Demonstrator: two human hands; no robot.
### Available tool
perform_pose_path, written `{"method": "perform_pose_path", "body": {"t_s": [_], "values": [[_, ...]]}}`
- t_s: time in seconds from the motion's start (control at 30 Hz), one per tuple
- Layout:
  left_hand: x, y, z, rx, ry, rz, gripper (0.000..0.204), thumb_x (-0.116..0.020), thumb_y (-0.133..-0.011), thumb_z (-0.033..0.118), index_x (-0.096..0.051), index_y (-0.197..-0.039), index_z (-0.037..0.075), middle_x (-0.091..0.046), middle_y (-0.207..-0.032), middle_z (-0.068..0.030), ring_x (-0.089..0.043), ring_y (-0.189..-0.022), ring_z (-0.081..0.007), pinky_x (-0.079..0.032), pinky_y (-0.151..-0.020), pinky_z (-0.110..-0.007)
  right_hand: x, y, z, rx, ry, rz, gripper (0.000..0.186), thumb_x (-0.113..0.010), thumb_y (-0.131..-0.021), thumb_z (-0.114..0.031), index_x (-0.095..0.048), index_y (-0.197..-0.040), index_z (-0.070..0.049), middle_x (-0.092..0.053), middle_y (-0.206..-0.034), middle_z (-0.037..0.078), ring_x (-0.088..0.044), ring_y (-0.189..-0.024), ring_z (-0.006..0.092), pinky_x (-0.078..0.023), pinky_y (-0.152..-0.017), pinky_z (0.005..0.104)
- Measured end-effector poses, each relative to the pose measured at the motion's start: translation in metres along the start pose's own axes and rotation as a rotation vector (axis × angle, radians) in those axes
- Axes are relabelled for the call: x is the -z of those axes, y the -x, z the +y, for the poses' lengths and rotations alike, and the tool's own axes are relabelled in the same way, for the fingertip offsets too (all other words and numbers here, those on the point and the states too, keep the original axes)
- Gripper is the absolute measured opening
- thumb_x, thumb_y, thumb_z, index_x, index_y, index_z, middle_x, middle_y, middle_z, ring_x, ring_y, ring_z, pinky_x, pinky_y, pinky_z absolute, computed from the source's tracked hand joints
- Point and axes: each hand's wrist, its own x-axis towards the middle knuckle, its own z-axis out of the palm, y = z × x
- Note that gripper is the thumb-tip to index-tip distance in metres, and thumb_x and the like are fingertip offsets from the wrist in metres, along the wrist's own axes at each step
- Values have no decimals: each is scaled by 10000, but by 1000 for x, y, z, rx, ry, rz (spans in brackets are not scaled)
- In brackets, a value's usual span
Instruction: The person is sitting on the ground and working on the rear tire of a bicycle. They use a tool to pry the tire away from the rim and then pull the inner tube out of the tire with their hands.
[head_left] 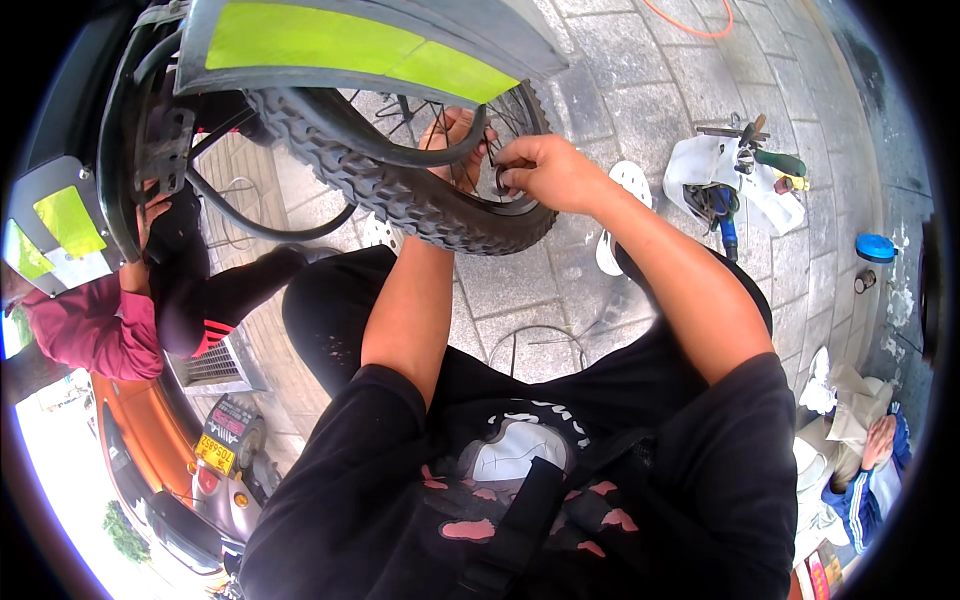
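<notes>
Both hands (500,160) at tyre (400,190) rim

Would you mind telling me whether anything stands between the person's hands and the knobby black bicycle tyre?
Nothing visible does. The right hand is already at the knobby black bicycle tyre, by its rim, and the left hand reaches behind a loose black rubber inner tube that arcs across it.

Bright daylight, soft shadows, warped dark rim
</notes>
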Motion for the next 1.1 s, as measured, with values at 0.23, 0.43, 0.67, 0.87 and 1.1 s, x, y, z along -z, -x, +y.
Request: {"method": "perform_pose_path", "body": {"t_s": [0.23,0.43,0.67,0.87,1.1], "values": [[-1,-1,5,34,-34,-8,91,-673,-1064,116,-627,-1035,43,-705,-912,-109,-723,-799,-205,-580,-642,-284,-8,1,-2,-161,-221,-9,299,-656,-979,-114,-742,-1230,24,-749,-964,61,-730,-835,153,-570,-722,302],[-13,5,11,20,-119,-40,194,-784,-1006,248,-691,-1086,97,-677,-903,-5,-656,-826,-138,-512,-721,-283,1,3,-11,-211,-345,-68,319,-698,-996,-251,-767,-1185,-3,-732,-943,28,-724,-854,138,-549,-679,287],[-3,0,10,26,-204,23,152,-743,-1037,226,-695,-1080,88,-667,-894,-2,-652,-818,-129,-503,-681,-267,-7,1,-45,-309,-22,12,299,-770,-980,-291,-799,-1027,2,-712,-835,31,-640,-697,106,-530,-624,268],[-2,-1,11,11,-195,4,139,-756,-1028,215,-697,-1065,95,-666,-870,-1,-659,-781,-130,-505,-656,-266,-10,-7,-43,-305,-45,-9,298,-791,-964,-290,-798,-974,7,-697,-785,15,-628,-666,96,-525,-615,265],[-11,3,14,33,-144,3,154,-815,-975,194,-704,-1031,102,-668,-829,-3,-661,-741,-139,-481,-647,-258,-8,-7,-35,-326,-126,-33,251,-828,-872,-241,-787,-884,7,-719,-796,74,-669,-750,151,-525,-673,303]]}}
